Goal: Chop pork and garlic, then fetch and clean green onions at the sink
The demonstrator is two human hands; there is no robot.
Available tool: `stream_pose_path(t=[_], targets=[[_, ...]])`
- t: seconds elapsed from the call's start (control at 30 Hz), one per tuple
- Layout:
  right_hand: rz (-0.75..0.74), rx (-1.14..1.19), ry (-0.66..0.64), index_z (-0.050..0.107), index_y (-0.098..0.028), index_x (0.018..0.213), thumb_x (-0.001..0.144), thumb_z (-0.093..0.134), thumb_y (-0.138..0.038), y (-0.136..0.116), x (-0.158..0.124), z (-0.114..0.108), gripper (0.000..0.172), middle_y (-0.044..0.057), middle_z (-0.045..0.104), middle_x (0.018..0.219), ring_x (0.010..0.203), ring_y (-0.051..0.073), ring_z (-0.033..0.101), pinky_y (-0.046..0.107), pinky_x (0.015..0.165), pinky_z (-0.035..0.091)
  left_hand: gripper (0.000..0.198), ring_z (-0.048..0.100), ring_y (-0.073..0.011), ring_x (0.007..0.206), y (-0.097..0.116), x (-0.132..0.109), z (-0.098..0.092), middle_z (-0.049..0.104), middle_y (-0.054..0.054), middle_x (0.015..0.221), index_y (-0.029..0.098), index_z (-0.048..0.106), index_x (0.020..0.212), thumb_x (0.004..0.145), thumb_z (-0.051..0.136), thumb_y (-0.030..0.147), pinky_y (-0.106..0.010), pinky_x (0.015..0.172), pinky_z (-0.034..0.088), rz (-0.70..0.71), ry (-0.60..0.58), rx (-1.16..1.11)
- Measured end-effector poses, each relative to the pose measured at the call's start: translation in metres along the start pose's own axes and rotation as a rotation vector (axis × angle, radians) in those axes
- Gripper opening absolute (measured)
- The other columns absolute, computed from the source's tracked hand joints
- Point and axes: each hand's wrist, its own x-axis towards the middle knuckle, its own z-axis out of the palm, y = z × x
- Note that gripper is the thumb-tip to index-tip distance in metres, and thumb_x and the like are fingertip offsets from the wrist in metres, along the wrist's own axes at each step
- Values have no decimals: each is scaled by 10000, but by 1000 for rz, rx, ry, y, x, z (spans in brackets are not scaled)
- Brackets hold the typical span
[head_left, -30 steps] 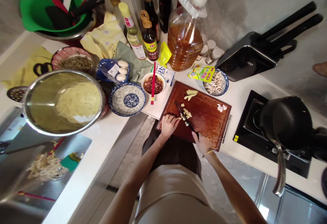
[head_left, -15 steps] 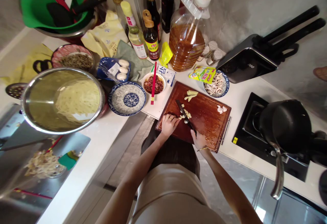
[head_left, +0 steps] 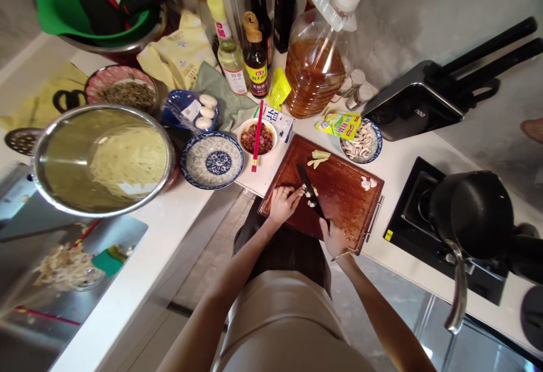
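Gripping the knife (head_left: 306,177), the right hand (head_left: 337,239) has shifted its blade rightward over garlic pieces (head_left: 311,203), the left hand's (head_left: 283,205) fingers bunched alongside, hold unclear; cutting seemingly continues.

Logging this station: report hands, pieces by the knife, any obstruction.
Right hand: holding knife. Left hand: at pale chopped pieces. Pieces: on cutting board, beside knife. Possible obstruction: left hand, close to knife.
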Motion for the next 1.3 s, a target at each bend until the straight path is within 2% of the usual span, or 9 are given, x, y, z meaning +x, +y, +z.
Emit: stream_pose_path(t=[0.1, 0.27, 0.47, 0.63, 0.8, 0.97, 1.1, 1.3], targets=[[43, 60, -5, 599, -115, 890, 881, 93, -536, -1, -1, 5, 658, 140, 661, 799, 732, 206, 627, 292, 658, 430, 243, 468, -212, 915, 1, 0, -1, 571, -65, 974, 268, 604, 1036, 839, 474, 328, -365, 802, 322, -6, -5, 8], [42, 47, -22, 589, -122, 934, 883, 119, -533, -2, -3, 7, 626, 136, 660, 812, 757, 209, 627, 284, 658, 425, 256, 468, -219, 908, 0, 0, -3, 582, -78, 946, 216, 590, 1036, 840, 469, 329, -372, 811, 317, -46, -2, 11], [60, -5, -52, 588, -136, 919, 894, 151, -505, -1, -8, 7, 572, 122, 658, 763, 728, 204, 630, 277, 650, 424, 203, 470, -217, 855, 7, 5, 3, 586, -62, 767, 201, 613, 772, 844, 464, 318, -371, 781, 303, -46, -22, 7], [73, -74, -84, 579, -152, 895, 891, 178, -511, -2, -8, 4, 538, 108, 660, 747, 698, 206, 634, 267, 608, 414, 203, 477, -215, 875, 10, 6, 5, 599, -67, 852, 201, 610, 906, 837, 479, 339, -365, 796, 304, -86, 18, -12], [94, -112, -122, 581, -145, 906, 895, 187, -497, -7, -5, -1, 529, 120, 662, 753, 690, 206, 639, 270, 615, 418, 225, 483, -208, 902, 6, 7, 6, 613, -58, 929, 242, 605, 1014, 841, 479, 310, -363, 812, 304, -45, 17, -39], [141, -146, -163, 589, -137, 901, 879, 182, -540, -15, 1, -2, 573, 127, 654, 713, 660, 216, 643, 276, 582, 428, 199, 484, -204, 882, 3, 6, 11, 624, -54, 906, 225, 621, 969, 833, 494, 294, -359, 800, 316, -28, 30, -46], [171, -139, -161, 587, -129, 947, 877, 205, -539, -18, 4, 10, 565, 140, 659, 737, 690, 226, 646, 292, 603, 442, 161, 482, -200, 851, 1, 4, 14, 611, -59, 822, 200, 628, 846, 823, 505, 302, -346, 782, 326, -58, 55, -56], [92, 52, -91, 590, -139, 1006, 899, 220, -482, -1, 14, 29, 516, 121, 668, 894, 824, 209, 637, 284, 731, 442, 194, 470, -196, 831, 4, 5, 8, 591, -53, 769, 182, 594, 748, 828, 492, 326, -341, 772, 319, -49, 43, -39]])
